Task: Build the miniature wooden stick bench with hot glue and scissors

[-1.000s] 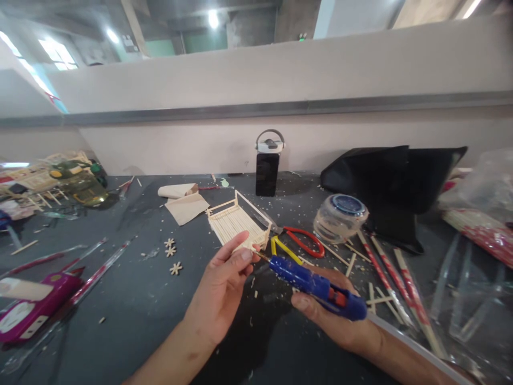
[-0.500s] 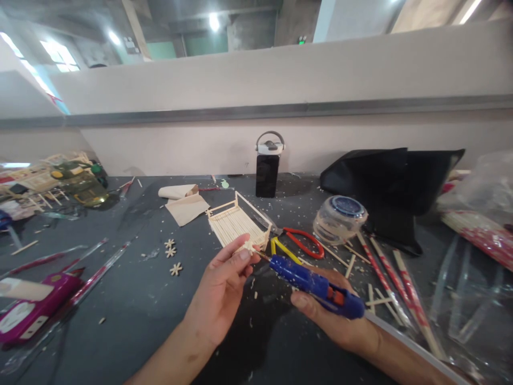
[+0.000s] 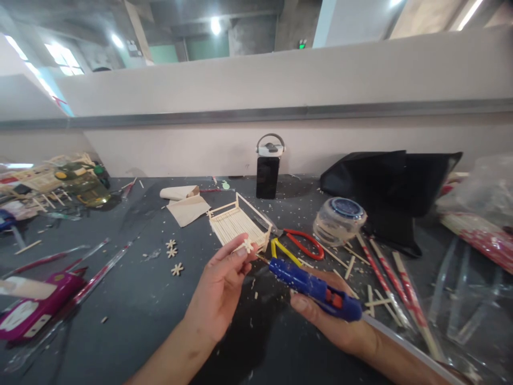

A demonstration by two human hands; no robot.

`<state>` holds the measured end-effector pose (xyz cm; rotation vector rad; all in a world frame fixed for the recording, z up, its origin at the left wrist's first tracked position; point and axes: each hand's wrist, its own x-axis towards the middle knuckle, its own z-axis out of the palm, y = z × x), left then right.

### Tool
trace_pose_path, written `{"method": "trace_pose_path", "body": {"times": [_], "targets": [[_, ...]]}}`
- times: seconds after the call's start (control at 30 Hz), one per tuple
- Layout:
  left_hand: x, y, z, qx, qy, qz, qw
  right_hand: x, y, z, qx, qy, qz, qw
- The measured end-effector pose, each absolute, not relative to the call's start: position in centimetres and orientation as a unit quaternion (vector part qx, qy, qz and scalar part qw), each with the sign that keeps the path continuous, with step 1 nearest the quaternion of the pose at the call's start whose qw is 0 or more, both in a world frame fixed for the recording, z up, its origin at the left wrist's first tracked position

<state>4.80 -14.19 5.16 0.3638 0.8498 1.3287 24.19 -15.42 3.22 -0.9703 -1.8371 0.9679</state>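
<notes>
Between thumb and fingers, my left hand (image 3: pixel 218 289) pinches a small star-shaped wooden piece (image 3: pixel 248 245). My right hand (image 3: pixel 332 315) grips a blue hot glue gun (image 3: pixel 308 283) with a red part, its nozzle pointing left, close to my left fingertips. Whether the nozzle touches the piece I cannot tell. Just behind my left hand sits a small frame of wooden sticks (image 3: pixel 240 222) with a slatted base, partly covered by my fingers. Several similar star-shaped pieces (image 3: pixel 177 269) lie on the dark table to the left.
Red-handled scissors (image 3: pixel 308 247) and a yellow-handled tool (image 3: pixel 285 252) lie behind the glue gun. Further back are a clear jar (image 3: pixel 339 222), a black bottle (image 3: pixel 266 176) and brown paper (image 3: pixel 187 209). A magenta device (image 3: pixel 44 305) lies left; loose sticks (image 3: pixel 379 302) lie right.
My left fingers have shifted slightly, and the star-shaped piece shows more plainly, a little further from the nozzle. The glue gun has barely moved.
</notes>
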Motion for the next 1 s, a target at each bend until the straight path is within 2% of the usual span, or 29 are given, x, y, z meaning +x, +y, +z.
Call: {"method": "trace_pose_path", "body": {"times": [0.43,1.0], "targets": [[4.99,-14.48,5.25,0.186,0.383,0.581,0.694,23.76,-15.59,3.67,-0.397,-0.763,0.317,0.398],[4.95,-14.54,5.23,0.174,0.383,0.585,0.693,23.76,-15.48,3.70,-0.402,-0.753,0.346,0.389]]}}
